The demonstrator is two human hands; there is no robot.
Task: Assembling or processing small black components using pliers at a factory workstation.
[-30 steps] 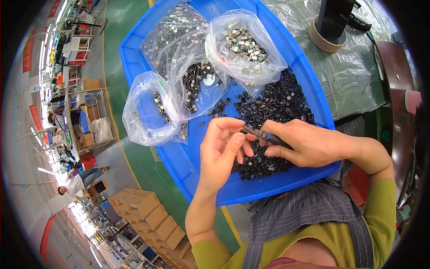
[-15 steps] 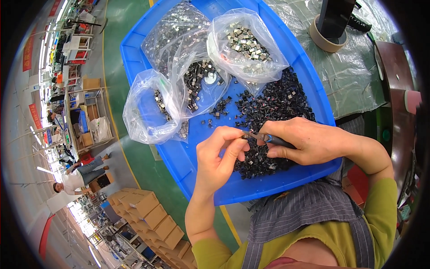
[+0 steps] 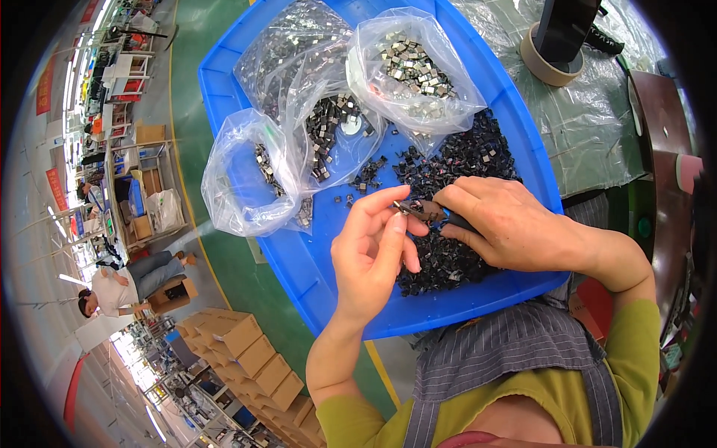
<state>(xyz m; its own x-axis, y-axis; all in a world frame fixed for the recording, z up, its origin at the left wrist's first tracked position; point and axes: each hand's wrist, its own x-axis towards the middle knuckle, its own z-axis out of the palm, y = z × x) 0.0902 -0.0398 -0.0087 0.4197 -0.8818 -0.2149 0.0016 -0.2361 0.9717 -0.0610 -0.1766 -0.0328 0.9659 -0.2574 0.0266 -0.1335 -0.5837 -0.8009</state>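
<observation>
Over the near part of a blue tray (image 3: 328,243), my right hand (image 3: 515,224) is closed around pliers (image 3: 432,212) with dark handles. Their jaws point left and meet my left hand's fingertips. Between thumb and index finger, my left hand (image 3: 366,250) pinches a small metal part (image 3: 404,207), its other fingers loosely curled. The part touches or nearly touches the jaws; its exact shape is too small to make out. Beneath both hands spreads a heap of small black pieces (image 3: 482,160).
Clear plastic bags in the tray hold small silvery metal parts: one at the back right (image 3: 418,67), one in the middle (image 3: 325,138), one at the left (image 3: 231,194). A tape roll (image 3: 549,67) sits beyond the tray. Cardboard boxes (image 3: 246,351) are stacked left, near another person (image 3: 119,287).
My left hand has turned and its fingers have spread somewhat, leaving the small metal part more visible. The pliers' jaws have shifted slightly upward. The person at the left has leaned over a box.
</observation>
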